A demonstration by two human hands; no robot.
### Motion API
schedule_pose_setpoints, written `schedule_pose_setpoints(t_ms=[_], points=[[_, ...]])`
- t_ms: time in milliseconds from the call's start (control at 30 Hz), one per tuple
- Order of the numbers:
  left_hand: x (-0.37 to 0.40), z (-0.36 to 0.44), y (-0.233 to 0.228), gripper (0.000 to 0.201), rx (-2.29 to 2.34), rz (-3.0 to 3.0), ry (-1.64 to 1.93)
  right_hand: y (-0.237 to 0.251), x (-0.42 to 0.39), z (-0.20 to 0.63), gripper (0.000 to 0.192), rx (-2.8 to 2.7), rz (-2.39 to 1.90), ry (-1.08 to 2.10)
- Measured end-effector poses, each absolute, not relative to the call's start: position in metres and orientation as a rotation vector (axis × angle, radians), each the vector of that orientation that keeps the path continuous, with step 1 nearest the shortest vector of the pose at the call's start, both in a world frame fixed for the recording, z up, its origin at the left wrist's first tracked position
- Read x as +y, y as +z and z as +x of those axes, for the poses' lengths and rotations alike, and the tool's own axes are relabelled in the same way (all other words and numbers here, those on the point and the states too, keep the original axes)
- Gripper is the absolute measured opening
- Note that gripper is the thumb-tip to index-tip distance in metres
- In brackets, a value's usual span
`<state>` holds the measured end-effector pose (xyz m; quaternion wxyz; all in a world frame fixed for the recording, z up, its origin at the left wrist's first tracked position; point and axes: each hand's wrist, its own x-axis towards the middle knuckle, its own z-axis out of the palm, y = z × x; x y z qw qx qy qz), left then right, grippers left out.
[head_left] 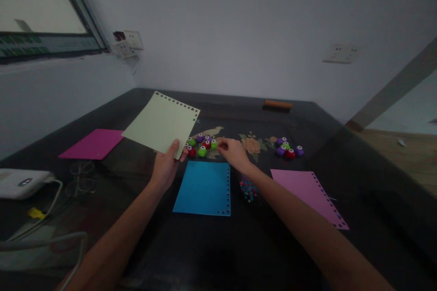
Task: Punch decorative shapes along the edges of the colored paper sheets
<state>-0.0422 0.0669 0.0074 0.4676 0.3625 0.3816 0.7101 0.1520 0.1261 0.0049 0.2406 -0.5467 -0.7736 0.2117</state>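
Note:
My left hand (169, 159) grips a pale yellow sheet of paper (160, 120) by its lower corner, thumb on top, raised above the table. Small shaped holes run along the sheet's far edge and right corner. With fingertips pinched together, my right hand (234, 152) is beside a group of small purple, green and red craft punches (202, 151) with white eye-like tops. Whatever the pinch holds cannot be made out. In front of both hands lies a blue sheet of paper (203, 188), holed along its right and near edges. Under my right forearm is a pile of coloured paper bits (248, 188).
Further right lie a second cluster of punches (286, 148) and a pink sheet (309, 193) with holes. A magenta sheet (94, 144), glasses (81, 177) and a white device (23, 183) with a cable are at left. A brown roll (278, 104) lies at the back.

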Motion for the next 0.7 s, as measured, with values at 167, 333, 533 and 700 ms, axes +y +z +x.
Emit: schedule_pose_setpoints(t_ms=[167,333,533,700], points=[[0.064,-0.041,0.009,0.012,0.953,0.931,1.729,0.004,0.145,0.140,0.019,-2.130,-1.578,0.450],[0.063,-0.039,0.011,0.011,0.935,0.919,1.727,0.009,0.162,0.124,0.021,-2.205,-1.596,0.331],[0.063,-0.038,0.012,0.015,0.928,0.922,1.739,0.011,0.183,0.105,0.023,-2.340,-1.640,0.275],[0.063,-0.038,0.010,0.021,0.947,0.952,1.718,0.013,0.196,0.100,0.026,-2.449,-1.711,0.296]])
